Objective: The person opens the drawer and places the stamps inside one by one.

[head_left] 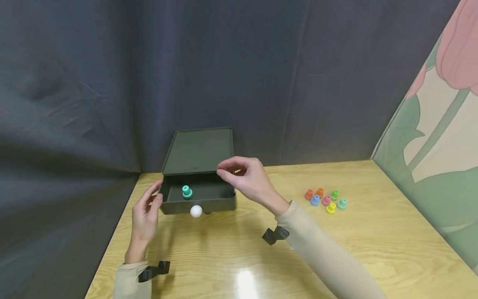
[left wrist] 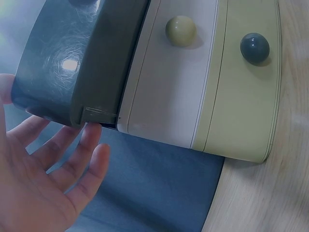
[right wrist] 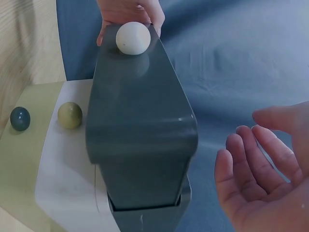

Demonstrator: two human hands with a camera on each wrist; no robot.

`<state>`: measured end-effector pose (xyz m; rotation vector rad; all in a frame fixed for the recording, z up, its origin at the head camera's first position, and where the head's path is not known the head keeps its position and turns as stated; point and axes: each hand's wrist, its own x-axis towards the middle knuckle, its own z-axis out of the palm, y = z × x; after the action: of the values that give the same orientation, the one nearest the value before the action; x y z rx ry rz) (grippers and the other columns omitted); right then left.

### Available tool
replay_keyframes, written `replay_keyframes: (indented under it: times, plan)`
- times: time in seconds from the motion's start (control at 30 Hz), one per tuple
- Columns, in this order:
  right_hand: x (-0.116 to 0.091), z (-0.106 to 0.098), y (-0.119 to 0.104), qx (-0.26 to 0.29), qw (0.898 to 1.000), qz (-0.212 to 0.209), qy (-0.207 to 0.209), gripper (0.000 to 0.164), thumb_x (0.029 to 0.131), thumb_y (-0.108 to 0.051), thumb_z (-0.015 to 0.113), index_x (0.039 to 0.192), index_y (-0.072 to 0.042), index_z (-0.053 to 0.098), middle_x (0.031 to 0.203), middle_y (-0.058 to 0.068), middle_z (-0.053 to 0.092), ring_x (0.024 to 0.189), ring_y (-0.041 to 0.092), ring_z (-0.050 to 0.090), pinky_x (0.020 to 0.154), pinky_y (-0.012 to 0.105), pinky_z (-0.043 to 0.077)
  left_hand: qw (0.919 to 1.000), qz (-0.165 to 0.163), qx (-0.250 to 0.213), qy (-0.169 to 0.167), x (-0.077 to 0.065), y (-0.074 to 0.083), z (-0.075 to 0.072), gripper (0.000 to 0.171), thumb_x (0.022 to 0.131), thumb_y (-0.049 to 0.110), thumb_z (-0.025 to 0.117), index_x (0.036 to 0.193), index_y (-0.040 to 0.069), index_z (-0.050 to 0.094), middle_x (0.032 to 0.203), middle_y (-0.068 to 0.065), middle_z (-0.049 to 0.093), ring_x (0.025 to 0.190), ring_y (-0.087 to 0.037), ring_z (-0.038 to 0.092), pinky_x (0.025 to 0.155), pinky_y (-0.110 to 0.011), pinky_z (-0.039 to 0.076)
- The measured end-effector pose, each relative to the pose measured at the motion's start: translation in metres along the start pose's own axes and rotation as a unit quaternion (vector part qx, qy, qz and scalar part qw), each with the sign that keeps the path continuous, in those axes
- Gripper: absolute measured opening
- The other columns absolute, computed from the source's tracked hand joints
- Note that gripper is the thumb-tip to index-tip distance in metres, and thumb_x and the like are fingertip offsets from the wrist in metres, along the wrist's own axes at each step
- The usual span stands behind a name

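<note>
A dark grey-green drawer (head_left: pixel 220 204) with a white knob (head_left: pixel 196 211) stands pulled out from its cabinet (head_left: pixel 201 149). Inside it, left of the middle, is a small teal flanged peg (head_left: pixel 187 192). My left hand (head_left: pixel 145 219) holds the drawer's left end, thumb by the front corner and fingers along the side. Above the drawer's right rear corner hovers my right hand (head_left: pixel 244 176), fingers bent and apart from the drawer. From the right wrist view, nothing shows between that hand's thumb and fingers (right wrist: pixel 241 159).
Several small flanged pegs in different colours, among them a yellow one (head_left: pixel 330 208), sit on the wooden table (head_left: pixel 358 249) to the right. Under the open drawer are a white drawer (left wrist: pixel 166 92) and a pale green drawer (left wrist: pixel 241 101), both closed. Dark curtain (head_left: pixel 261 83) hangs behind.
</note>
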<state>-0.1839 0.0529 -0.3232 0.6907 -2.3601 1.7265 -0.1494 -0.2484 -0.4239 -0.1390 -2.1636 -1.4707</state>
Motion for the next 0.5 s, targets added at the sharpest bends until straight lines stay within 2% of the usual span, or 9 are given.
replay_keyframes:
  times: [0.2, 0.5]
  plan:
    - [-0.009, -0.012, 0.006, 0.013, 1.000, 0.016, 0.021, 0.017, 0.096, -0.015, 0.079, 0.109, -0.004, 0.082, 0.104, 0.007, 0.082, 0.089, 0.023, 0.076, 0.076, 0.026, 0.060, 1.0000, 0.003, 0.004, -0.003, -0.001, -0.001, -0.001, 0.041, 0.109, 0.008, 0.055, 0.149, 0.008, 0.062, 0.148, -0.018, 0.063, 0.107, -0.001, 0.065, 0.074, -0.013, 0.048]
    - [-0.026, -0.036, 0.024, -0.013, 0.999, 0.019, 0.046, 0.017, 0.099, -0.018, 0.076, 0.112, -0.009, 0.081, 0.109, 0.008, 0.081, 0.091, 0.013, 0.073, 0.077, 0.023, 0.058, 1.0000, 0.003, 0.008, -0.005, -0.001, -0.001, 0.000, 0.041, 0.109, 0.009, 0.055, 0.150, 0.009, 0.062, 0.149, -0.018, 0.063, 0.107, 0.000, 0.065, 0.076, -0.010, 0.047]
